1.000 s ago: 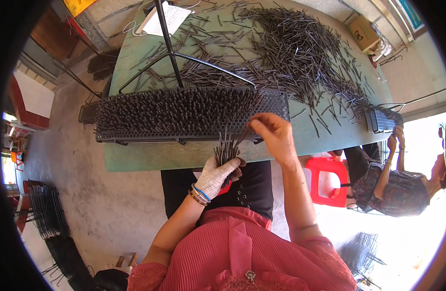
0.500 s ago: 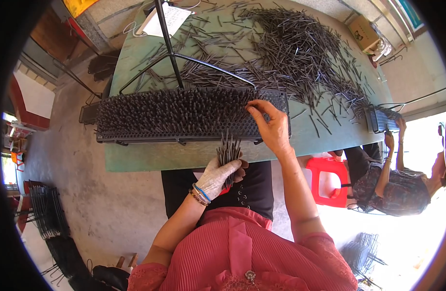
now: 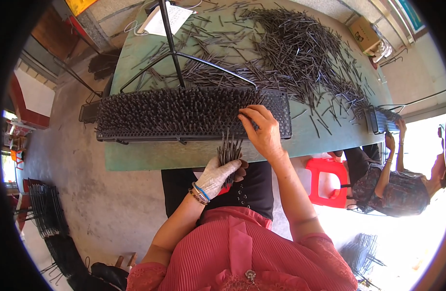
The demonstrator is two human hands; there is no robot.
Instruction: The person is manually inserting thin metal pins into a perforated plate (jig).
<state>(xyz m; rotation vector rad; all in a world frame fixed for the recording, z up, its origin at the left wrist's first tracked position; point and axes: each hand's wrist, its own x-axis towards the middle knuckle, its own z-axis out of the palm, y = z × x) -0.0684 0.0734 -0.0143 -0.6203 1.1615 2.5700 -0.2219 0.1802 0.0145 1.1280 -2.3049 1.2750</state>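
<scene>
The perforated black rack (image 3: 284, 115) is sitting near the tabletop's (image 3: 131, 161) front edge, stretching sideways before the person. Thin dark rods (image 3: 169, 112) are standing upright in its holes, packing it closely from the left end almost to the right, where bare holes are showing. The rods are looking matt and brownish-black, their tips rising unevenly. A black metal frame (image 3: 177, 63) is rising behind the rack, its two arms spreading toward the sides.

The bare right hand (image 3: 262, 128) is hovering over the rack's right part, thumb and fingertips coming close together; whether they are pinching a rod, I cannot tell. The gloved left hand (image 3: 217, 175) is clasping an upright bundle of rods (image 3: 229, 149) just in front of the rack.

A strip of green surface is running between the rack and the front edge. Behind, a tangled heap of rods (image 3: 300, 48) is covering much of the tabletop, with paper (image 3: 167, 20) lying at the back left. Grey floor (image 3: 126, 203) is opening out to the left. On the right, a red stool (image 3: 329, 165) is standing near a co-worker (image 3: 395, 189), who is handling a second rack (image 3: 377, 121).
</scene>
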